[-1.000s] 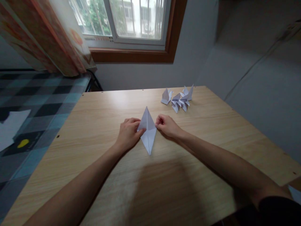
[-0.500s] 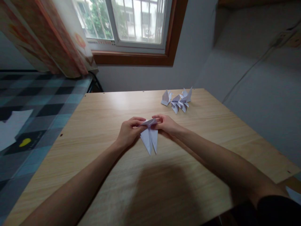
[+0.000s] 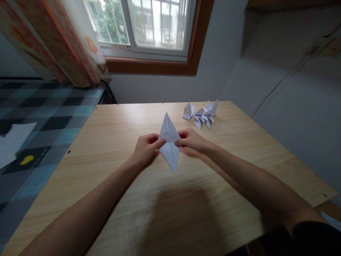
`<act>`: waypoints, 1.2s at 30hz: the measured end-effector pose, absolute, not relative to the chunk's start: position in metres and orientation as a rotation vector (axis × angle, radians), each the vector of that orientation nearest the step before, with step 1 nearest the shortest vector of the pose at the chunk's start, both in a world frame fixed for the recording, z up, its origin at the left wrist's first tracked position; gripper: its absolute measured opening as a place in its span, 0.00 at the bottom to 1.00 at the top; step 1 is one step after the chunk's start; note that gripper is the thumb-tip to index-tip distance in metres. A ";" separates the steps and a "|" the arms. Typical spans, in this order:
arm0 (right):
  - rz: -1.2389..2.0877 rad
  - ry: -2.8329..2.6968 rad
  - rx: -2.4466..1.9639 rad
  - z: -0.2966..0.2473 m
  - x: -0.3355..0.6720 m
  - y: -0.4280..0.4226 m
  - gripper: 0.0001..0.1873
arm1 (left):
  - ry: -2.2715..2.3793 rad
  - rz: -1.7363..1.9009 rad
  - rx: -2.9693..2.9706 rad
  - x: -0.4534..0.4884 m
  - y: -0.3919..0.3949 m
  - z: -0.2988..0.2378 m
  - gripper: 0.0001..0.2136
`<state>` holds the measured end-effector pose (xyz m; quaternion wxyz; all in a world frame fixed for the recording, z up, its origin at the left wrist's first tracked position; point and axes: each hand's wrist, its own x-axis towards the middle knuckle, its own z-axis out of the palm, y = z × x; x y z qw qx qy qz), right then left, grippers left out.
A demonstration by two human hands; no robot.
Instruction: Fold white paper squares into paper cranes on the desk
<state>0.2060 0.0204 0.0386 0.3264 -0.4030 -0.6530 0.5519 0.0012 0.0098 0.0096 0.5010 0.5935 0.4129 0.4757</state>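
Note:
A white sheet of paper folded into a long diamond (image 3: pixel 169 132) is held up over the middle of the wooden table (image 3: pixel 112 199). My left hand (image 3: pixel 149 146) pinches its left corner, thumb on the near face and fingers behind. On the opposite corner my right hand (image 3: pixel 190 140) grips in the same way. One point of the diamond faces away from me and the other faces me, with a crease across the middle between my thumbs. Behind my right hand, several folded white paper figures (image 3: pixel 200 115) stand close together near the table's far edge.
To the left lies a checkered cloth (image 3: pixel 71 117) bearing white paper (image 3: pixel 18 140) and a dark item with a yellow shape (image 3: pixel 26 160). A window (image 3: pixel 157 25) and a curtain (image 3: pixel 55 39) are at the back. A cable (image 3: pixel 279 83) runs down the right wall.
The far flap of the folded paper has come up and away from me, so two split legs and a bent top now show as a flat diamond. Both hands keep hold at the sides.

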 end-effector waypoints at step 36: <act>0.820 -1.723 -1.337 -0.007 0.227 0.002 0.12 | 1.451 0.717 2.502 0.000 0.005 0.004 0.13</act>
